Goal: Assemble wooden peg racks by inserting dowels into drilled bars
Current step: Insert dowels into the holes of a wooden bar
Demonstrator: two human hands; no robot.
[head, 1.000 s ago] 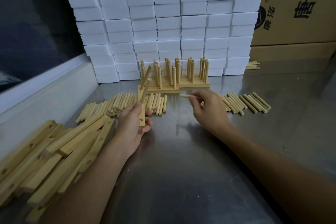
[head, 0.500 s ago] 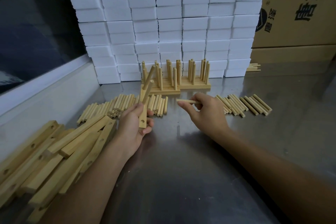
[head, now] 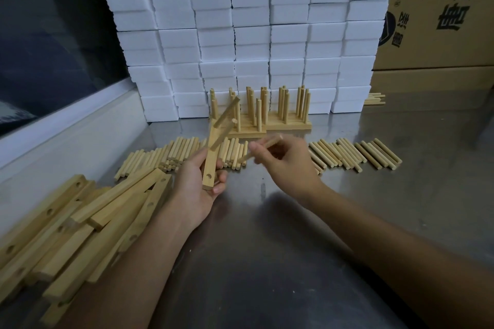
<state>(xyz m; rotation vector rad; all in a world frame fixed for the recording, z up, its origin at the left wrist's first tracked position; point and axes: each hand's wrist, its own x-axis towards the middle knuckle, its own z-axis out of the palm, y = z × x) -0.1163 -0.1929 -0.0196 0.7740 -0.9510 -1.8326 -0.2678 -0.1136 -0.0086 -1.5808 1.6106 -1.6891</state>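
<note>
My left hand (head: 199, 184) grips a drilled wooden bar (head: 209, 168) held on end, tilted away from me. Two dowels (head: 227, 113) stick out of its upper holes, and an open hole shows near its lower end. My right hand (head: 280, 163) pinches a single loose dowel (head: 263, 147), slightly blurred, just right of the bar. Loose dowels lie in a row behind my hands, one heap to the left (head: 176, 153) and one to the right (head: 355, 153). Finished peg racks (head: 267, 125) stand upright at the back.
A pile of drilled bars (head: 74, 222) lies at the left on the steel table (head: 267, 262). A wall of white boxes (head: 248, 35) rises behind the racks. Cardboard cartons (head: 441, 21) stand at the back right, with a few dowels (head: 375, 99) beside them.
My right hand has carried its dowel left toward the bar and tilted it from level to slanting. The left hand has lifted the bar slightly; the lower hole now faces me.
</note>
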